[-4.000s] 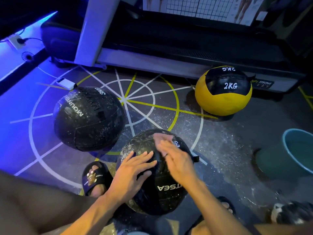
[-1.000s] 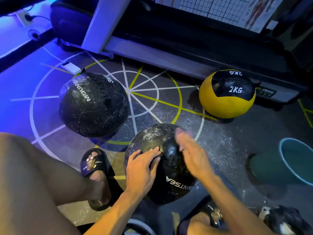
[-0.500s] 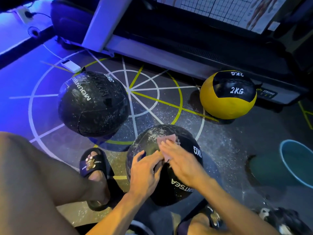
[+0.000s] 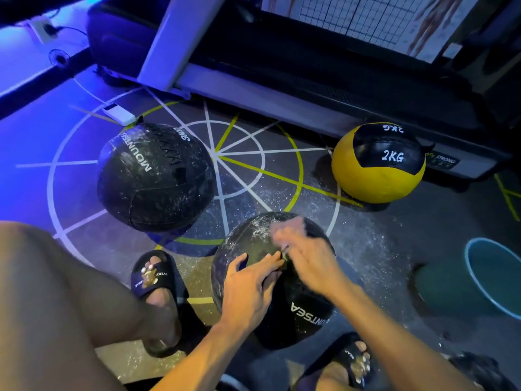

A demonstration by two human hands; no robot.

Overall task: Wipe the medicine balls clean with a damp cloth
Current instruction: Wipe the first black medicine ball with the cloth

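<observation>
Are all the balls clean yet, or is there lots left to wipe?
None looks finished. In hand: the near black ball, steadied by the left hand while the right hand, blurred, rubs a pinkish cloth over its top; white specks remain on it. Left: the other black ball, speckled white too. The yellow ball shows no specks; I cannot tell if it was wiped.

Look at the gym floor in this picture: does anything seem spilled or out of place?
Yes. White specks and wet splashes are scattered over the floor between the black ball being wiped and the yellow ball.
</observation>
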